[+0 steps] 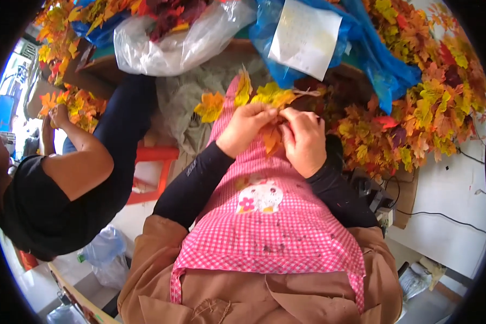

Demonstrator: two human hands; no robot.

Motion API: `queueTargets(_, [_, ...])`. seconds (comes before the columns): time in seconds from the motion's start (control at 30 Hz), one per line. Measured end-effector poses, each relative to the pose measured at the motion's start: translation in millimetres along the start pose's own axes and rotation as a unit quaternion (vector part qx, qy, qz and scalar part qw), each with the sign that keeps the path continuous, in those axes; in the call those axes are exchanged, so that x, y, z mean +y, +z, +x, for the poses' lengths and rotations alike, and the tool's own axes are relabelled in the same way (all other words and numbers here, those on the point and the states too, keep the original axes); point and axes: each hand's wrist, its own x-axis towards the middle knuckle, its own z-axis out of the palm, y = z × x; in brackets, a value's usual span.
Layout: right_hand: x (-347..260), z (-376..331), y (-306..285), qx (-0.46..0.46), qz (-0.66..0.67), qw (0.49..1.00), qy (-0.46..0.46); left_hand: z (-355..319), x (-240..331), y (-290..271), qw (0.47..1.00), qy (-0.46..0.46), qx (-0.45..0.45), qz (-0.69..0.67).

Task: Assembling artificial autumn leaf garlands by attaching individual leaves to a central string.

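Observation:
Over my lap, both of my hands meet at a small garland of artificial maple leaves (272, 96) in yellow and orange. The thumb and fingers of my left hand (248, 128) are pinched together on it. My right hand (306, 141) is closed beside it, fingertips curled in at the same spot and almost touching the left ones. An orange leaf (271, 139) hangs down between the two hands. Farther left, an orange-yellow leaf (209, 107) sticks out. The stem at my fingertips is hidden. Beneath lies my pink checked apron (264, 232), with a white printed figure.
Ahead are a clear plastic bag (146, 51) holding dark red leaves and a blue plastic bag (262, 46) with a paper sheet (306, 39) on it. Leaf garlands (426, 113) heap at the right. At left, a co-worker (65, 189) handles orange leaves near a red stool (164, 162).

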Motion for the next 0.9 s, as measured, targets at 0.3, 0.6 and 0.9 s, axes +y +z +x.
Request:
queueTargets(0.3, [9.1,-13.5,5.5,0.014,0.176,0.977,0.119,-0.7,-6.4,3.5,0.999,0.013,0.016,-0.033])
queueTargets(0.6, [14.2,-16.5,10.3,0.033,0.043,0.998,0.026,-3.8,1.4,6.2,0.999,-0.014,0.007,0.027])
queueTargets(0.9, [36.1,20.1,-28.5,0.078,-0.061,0.993,-0.064,-5.2,-6.6,4.8,0.955,0.168,0.037,0.242])
